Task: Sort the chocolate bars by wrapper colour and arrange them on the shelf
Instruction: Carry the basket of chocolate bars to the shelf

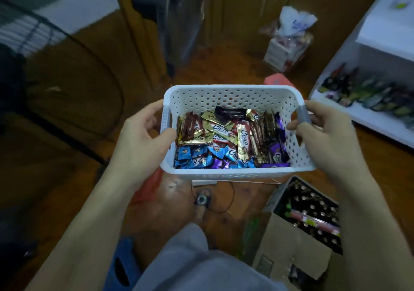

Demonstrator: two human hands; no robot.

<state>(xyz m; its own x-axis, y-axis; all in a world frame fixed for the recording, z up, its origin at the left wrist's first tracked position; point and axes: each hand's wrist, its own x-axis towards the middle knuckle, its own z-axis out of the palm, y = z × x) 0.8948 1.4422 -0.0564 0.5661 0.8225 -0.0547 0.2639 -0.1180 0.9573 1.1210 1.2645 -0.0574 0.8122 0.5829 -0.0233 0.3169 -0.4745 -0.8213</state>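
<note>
Left-hand grip: clamped on the left handle of the white perforated basket, thumb on the rim, fingers wrapped round the outside.
Right-hand grip: clamped on the grey right handle of the basket, thumb tip reaching over the rim.
Basket: carried level in the air above the wooden floor, long axis running left to right from one grip to the other.
Chocolate bars: all inside the basket, between the two grips, piled loose and mixed, not yet sorted.
Gold bars: mostly at the basket's left and middle.
Blue bars: along the basket's near left edge.
Purple bars: at the basket's near right corner and right wall.
Red-striped bars: on edge, right of the basket's middle.
Dark bar: alone against the basket's far wall.
Shelf: white, to the right of the basket and beyond it, well apart; nearer the right-hand grip.
Shelf contents: a row of dark and green packets, too blurred to name.
Coming move, as a judgement: basket to swing rightward toward the shelf, or be set down, before either grip can pick bars out.
Cardboard box: open on the floor, below the basket's right end, dark items inside.
Plastic bag: far beyond the basket, on the floor.
</note>
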